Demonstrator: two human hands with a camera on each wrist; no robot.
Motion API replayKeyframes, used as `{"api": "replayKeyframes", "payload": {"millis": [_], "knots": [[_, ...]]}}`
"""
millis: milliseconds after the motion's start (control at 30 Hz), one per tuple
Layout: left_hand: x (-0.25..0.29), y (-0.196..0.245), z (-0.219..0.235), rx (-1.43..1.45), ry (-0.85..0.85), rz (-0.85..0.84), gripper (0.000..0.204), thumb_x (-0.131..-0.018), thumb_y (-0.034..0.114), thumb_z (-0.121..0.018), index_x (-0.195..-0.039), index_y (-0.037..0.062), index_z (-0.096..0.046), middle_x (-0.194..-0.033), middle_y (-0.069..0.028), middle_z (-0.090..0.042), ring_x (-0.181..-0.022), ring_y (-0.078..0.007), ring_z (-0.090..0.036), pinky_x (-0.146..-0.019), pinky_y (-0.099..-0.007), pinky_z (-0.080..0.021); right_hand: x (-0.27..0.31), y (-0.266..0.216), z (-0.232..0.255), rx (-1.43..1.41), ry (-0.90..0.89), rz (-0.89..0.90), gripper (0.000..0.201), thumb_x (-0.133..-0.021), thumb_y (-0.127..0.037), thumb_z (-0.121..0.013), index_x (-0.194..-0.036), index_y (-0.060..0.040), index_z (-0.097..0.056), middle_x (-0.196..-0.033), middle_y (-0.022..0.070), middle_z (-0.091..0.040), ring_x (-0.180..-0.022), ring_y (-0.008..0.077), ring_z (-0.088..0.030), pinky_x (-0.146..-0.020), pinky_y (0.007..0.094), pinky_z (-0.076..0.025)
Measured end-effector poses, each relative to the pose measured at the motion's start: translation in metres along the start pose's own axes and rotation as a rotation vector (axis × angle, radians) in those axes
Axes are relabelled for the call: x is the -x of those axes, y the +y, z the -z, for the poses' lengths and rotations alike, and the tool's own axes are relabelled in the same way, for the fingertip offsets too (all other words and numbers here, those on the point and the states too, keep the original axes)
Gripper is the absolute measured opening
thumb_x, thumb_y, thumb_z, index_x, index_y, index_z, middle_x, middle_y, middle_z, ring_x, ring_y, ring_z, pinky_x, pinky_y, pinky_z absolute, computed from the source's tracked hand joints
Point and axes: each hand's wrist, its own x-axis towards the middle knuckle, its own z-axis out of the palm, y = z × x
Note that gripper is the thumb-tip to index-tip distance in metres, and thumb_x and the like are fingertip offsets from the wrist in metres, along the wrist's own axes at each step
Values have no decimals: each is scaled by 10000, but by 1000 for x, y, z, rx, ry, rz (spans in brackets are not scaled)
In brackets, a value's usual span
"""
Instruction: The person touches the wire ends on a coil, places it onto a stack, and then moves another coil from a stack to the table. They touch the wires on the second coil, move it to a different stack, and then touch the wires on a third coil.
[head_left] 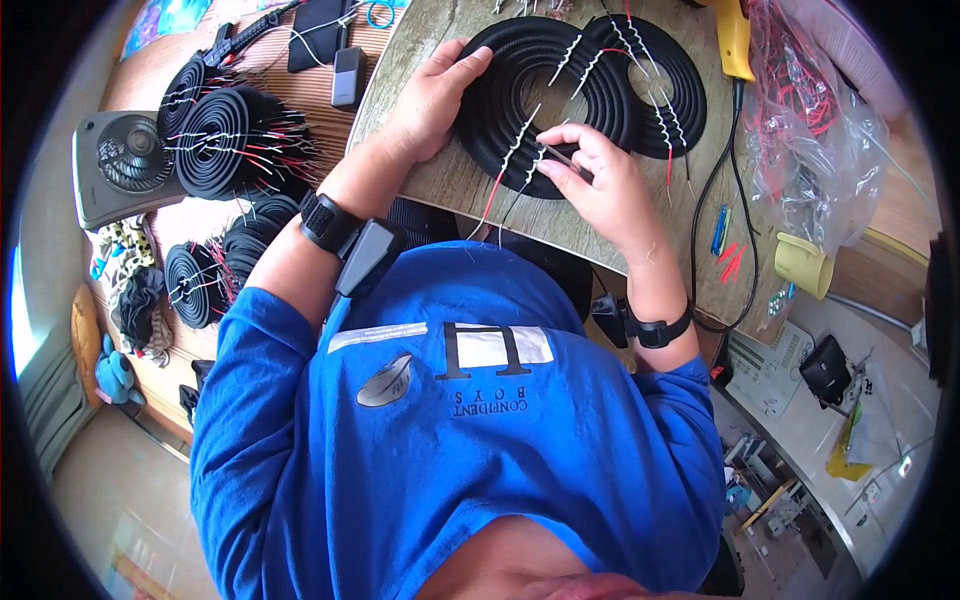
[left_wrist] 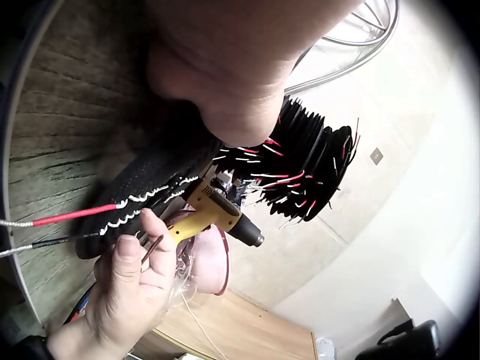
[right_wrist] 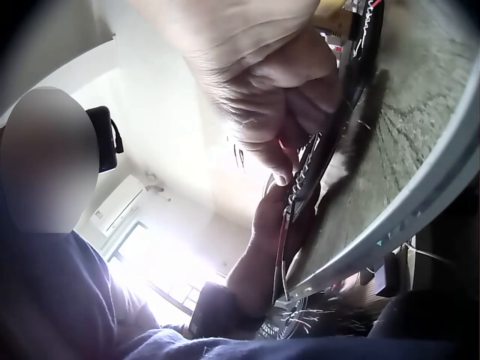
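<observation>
A flat black coil (head_left: 490, 145) lies on the table, with white twisted strands (head_left: 517, 140) running across its rings and ending in red and black leads. My left hand (head_left: 430, 100) grips its left edge, thumb over the rim, the other fingers mostly hidden. At the near side, my right hand (head_left: 600, 180) pinches a thin dark stick (head_left: 556, 153) between thumb and fingers. Its tip is right at one of the white strands. The stick also shows between the right fingers in the left wrist view. A smaller black coil (head_left: 680, 90) overlaps the large one on the right.
A yellow heat gun (head_left: 735, 40) and clear plastic bags (head_left: 800, 120) of red wire are at the right. A yellow cup (head_left: 803, 265) stands near the table's right edge. Stacked black coils (head_left: 215, 145) and a fan (head_left: 125, 165) occupy the left bench.
</observation>
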Motion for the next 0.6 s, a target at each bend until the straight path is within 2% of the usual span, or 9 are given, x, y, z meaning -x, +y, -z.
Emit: {"api": "replayKeyframes", "payload": {"millis": [200, 333, 433, 467, 567, 600], "knots": [[-1, -1, 2, -79, -43, -34, 285, -886, 206, -506, -1075, -6, -484, -955, -71, -587, -834, -112, -564, -722, -227, -470, 1, 12, -4, 35, -25, 17, 160, -785, -87, -639, -921, -22, -585, -701, -19, -566, -608, 17, -481, -559, 170, -389], [-2, -1, 1, -41, -44, -4, 269, -889, 204, -503, -1061, -3, -490, -939, -65, -588, -821, -106, -562, -711, -224, -469, 6, 20, 9, -121, 47, 21, 128, -814, -104, -612, -915, -27, -596, -760, -8, -597, -670, 33, -511, -615, 169, -410], [-1, -2, 2, -56, -40, -2, 266, -890, 204, -502, -1056, -3, -491, -932, -66, -589, -820, -106, -562, -713, -224, -469, 8, 28, 20, -112, 316, 36, 130, -842, -94, -573, -957, -37, -587, -758, -10, -593, -675, 35, -506, -627, 164, -405], [0, -2, 2, -56, -37, -2, 266, -890, 204, -502, -1056, -3, -491, -932, -66, -589, -820, -106, -562, -713, -224, -469, 10, 26, 21, -113, 314, 36, 130, -842, -94, -573, -957, -37, -587, -758, -10, -593, -675, 35, -506, -627, 164, -405], [0, -1, -1, -58, -29, -3, 277, -891, 208, -501, -1064, -8, -488, -939, -68, -589, -827, -106, -562, -720, -224, -468, 17, 14, 27, -108, 113, -72, 156, -854, -77, -547, -1003, -32, -564, -762, -14, -593, -663, 26, -491, -614, 162, -391], [1, 0, -2, -58, -28, -3, 277, -891, 208, -501, -1064, -8, -488, -939, -68, -589, -827, -106, -562, -720, -224, -468, 17, 14, 25, -108, 113, -72, 156, -854, -77, -547, -1003, -32, -564, -762, -14, -593, -663, 26, -491, -614, 162, -391]]}}
